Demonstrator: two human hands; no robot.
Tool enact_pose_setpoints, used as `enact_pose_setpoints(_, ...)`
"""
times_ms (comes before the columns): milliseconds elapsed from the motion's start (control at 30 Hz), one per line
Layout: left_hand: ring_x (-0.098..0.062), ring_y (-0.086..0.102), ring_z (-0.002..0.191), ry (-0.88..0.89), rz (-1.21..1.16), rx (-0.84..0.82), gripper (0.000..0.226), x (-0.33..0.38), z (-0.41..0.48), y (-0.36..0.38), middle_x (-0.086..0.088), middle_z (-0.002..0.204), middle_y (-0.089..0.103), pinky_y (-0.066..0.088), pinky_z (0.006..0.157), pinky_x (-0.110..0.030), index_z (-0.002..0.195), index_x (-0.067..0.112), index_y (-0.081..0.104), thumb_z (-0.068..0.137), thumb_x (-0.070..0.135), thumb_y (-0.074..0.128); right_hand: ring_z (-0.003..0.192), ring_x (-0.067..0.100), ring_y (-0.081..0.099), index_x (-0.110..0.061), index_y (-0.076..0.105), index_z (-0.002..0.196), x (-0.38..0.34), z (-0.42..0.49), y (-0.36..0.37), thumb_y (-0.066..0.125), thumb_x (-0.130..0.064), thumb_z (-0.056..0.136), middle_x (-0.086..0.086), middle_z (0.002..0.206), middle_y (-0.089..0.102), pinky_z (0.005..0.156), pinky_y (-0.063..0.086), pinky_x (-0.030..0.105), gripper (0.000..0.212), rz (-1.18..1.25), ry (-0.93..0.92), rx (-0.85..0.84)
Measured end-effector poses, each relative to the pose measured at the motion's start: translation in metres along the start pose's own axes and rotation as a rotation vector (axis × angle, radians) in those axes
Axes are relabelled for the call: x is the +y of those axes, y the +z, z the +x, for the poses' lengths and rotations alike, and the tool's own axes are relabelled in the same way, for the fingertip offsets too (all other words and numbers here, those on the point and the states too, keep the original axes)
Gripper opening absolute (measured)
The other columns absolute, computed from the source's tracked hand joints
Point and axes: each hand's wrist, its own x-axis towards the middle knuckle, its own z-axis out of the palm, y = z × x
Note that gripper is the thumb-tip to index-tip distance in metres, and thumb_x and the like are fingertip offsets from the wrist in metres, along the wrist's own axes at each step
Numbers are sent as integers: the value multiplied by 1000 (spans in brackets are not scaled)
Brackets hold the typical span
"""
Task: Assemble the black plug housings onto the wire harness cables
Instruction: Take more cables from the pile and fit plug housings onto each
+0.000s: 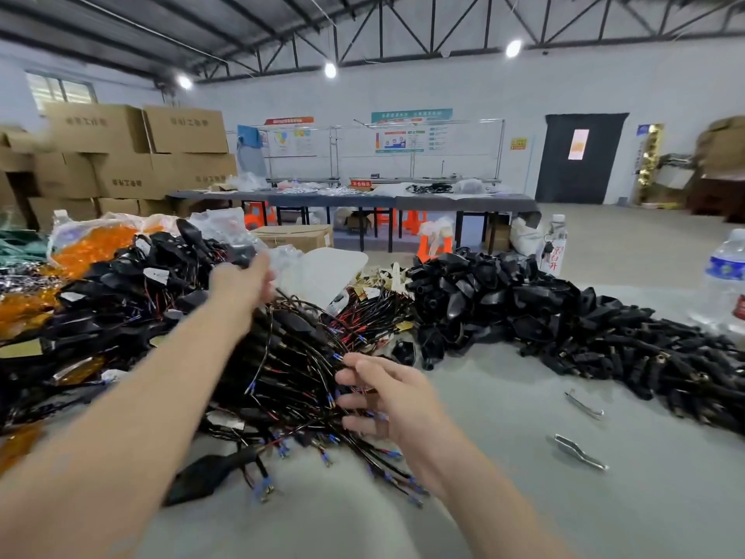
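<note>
Head view: left hand (242,282) grips a blurred black piece (242,252); right hand (389,399), fingers (351,378) spread among mid-worktop cables (290,377), risks dragging tangled neighbours.

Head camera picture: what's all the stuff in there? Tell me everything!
wire harness cables: tangled pile, black and red with blue tips, middle of table
black plug housings: big heap, black, right
metal clips: two, silver, front right
water bottle: one, clear, right edge
cardboard boxes: many, brown, back left
orange parts: bagged, orange, far left
left hand: one, raised, holds a blurry dark piece
right hand: one, fingers touching the cables
</note>
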Motion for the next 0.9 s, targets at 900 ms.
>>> enact_pose_setpoints(900,-38,59,104,400,1368,-295,18,-159,91,265,-16,113,64,40,75,-39,103,8,60,100,18,46,64,16,70,-17,68,109,33,126,-203,48,-14,102,3,84,77,57,61,28,21,457,51,349)
